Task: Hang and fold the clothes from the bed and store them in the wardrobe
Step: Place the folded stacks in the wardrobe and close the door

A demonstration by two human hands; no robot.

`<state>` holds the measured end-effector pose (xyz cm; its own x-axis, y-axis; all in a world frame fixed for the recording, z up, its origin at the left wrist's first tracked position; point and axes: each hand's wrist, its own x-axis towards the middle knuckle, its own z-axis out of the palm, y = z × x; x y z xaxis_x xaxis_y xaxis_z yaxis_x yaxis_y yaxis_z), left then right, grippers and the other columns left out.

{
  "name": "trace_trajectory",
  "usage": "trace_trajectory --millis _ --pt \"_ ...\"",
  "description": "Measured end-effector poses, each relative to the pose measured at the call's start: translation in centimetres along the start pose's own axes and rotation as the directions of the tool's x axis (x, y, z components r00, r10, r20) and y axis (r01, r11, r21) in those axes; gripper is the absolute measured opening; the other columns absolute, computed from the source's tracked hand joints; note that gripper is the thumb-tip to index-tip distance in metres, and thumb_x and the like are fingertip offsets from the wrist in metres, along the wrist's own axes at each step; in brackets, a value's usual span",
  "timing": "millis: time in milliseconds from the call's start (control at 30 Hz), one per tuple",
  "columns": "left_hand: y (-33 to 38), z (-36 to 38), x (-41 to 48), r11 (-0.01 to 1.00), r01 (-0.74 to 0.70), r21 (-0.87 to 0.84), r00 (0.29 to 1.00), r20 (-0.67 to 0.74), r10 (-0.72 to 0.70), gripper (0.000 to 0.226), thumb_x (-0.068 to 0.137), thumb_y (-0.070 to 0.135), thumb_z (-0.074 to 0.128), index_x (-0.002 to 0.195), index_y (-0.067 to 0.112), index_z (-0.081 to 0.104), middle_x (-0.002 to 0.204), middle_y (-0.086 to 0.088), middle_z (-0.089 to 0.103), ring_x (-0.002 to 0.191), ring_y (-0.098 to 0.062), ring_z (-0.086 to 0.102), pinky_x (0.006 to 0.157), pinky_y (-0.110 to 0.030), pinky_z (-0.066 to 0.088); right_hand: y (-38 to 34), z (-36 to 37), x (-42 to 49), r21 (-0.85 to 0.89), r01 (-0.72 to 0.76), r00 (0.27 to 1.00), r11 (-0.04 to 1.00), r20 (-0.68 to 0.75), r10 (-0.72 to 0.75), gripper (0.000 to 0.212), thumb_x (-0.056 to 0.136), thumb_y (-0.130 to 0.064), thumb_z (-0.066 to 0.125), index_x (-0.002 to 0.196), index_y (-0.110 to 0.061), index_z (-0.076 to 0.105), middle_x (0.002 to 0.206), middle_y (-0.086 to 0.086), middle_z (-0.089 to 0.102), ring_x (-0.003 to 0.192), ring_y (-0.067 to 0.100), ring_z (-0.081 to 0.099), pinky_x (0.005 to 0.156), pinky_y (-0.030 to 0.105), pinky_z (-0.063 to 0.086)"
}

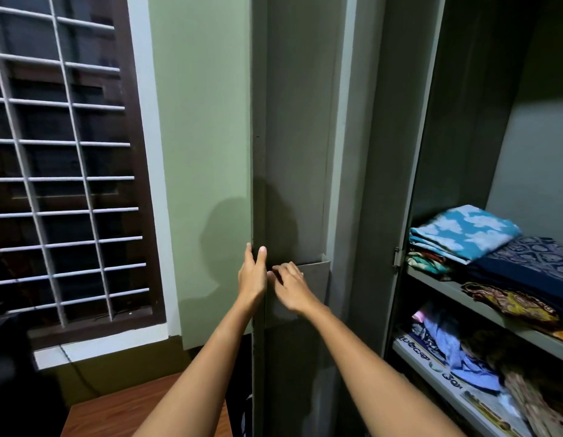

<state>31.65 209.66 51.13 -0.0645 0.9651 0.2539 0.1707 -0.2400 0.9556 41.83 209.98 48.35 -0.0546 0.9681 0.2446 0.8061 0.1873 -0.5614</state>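
The person stood at the tall grey metal wardrobe (397, 152) with both hands on its open left-hand door (296, 121), which was seen nearly edge-on. The left hand (252, 275) lay against the door's free edge, its fingers (248, 250) straight and pointing up, holding nothing. The right hand (291, 287) rested just inside that edge, beside the small grey pocket (315, 279) fixed to the door's inner face. Its fingers were loosely bent, their tips almost touching the left hand, and they held nothing either. The step seemed to be swinging the door, though whether wider or shut could not be told. To do it well, the person would likely guide the edge with flat palms, keep fingertips away from the hinge side, and move slowly so the thin metal did not bang. No garment was in either hand. The clothes in view lay well to the right of the door, far from the fingers: a folded blue cloth with white cloud shapes (463, 231) and a dark navy patterned stack (526, 263) on the upper grey shelf (437, 287), with looser pieces below. The bed was out of view.
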Motion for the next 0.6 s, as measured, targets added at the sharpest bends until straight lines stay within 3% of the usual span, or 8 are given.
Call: trace_trajectory --millis 167,333,467,600 --pt "0.6 0.3 -2.4 0.999 -0.043 0.003 0.992 -0.115 0.043 0.047 0.099 0.028 0.040 0.142 0.009 0.035 0.145 -0.010 0.040 0.135 -0.024 0.035 0.108 -0.029 0.026 0.5 0.0 -2.1 0.052 0.038 0.993 0.998 -0.113 -0.032 0.042 0.102 -0.033 0.033 0.131 -0.006 0.048 0.139 0.012 0.044 0.139 0.025 0.026 0.116 0.039 0.020" --pt "2.5 1.1 -7.7 0.995 -0.082 -0.059 0.972 -0.225 0.067 0.029 0.097 0.019 0.045 0.118 0.003 0.057 0.117 -0.016 0.062 0.110 -0.028 0.054 0.084 -0.023 0.035 1.5 -1.6 -7.7 0.128 0.024 0.991 0.991 -0.133 -0.007 0.044 0.101 -0.033 0.033 0.132 -0.004 0.046 0.141 0.012 0.041 0.137 0.024 0.030 0.113 0.038 0.027" --pt "4.4 3.1 -13.2 0.985 -0.143 -0.101 0.976 -0.179 0.124 0.026 0.097 0.017 0.045 0.108 0.001 0.062 0.104 -0.012 0.065 0.096 -0.023 0.056 0.072 -0.018 0.032 2.4 -3.9 -13.8 0.210 -0.001 0.979 0.978 -0.200 0.044 0.040 0.102 -0.027 0.036 0.133 -0.003 0.046 0.140 0.011 0.044 0.132 0.023 0.039 0.108 0.026 0.028" --pt "6.1 6.2 -18.8 0.976 -0.146 -0.161 0.989 -0.056 0.139 0.027 0.098 0.021 0.043 0.104 0.003 0.063 0.093 -0.005 0.062 0.090 -0.019 0.055 0.067 -0.015 0.031 3.7 -6.4 -20.3 0.349 -0.057 0.957 0.935 -0.249 0.152 0.041 0.101 -0.023 0.038 0.138 -0.007 0.043 0.143 0.008 0.043 0.135 0.018 0.036 0.105 0.015 0.023"
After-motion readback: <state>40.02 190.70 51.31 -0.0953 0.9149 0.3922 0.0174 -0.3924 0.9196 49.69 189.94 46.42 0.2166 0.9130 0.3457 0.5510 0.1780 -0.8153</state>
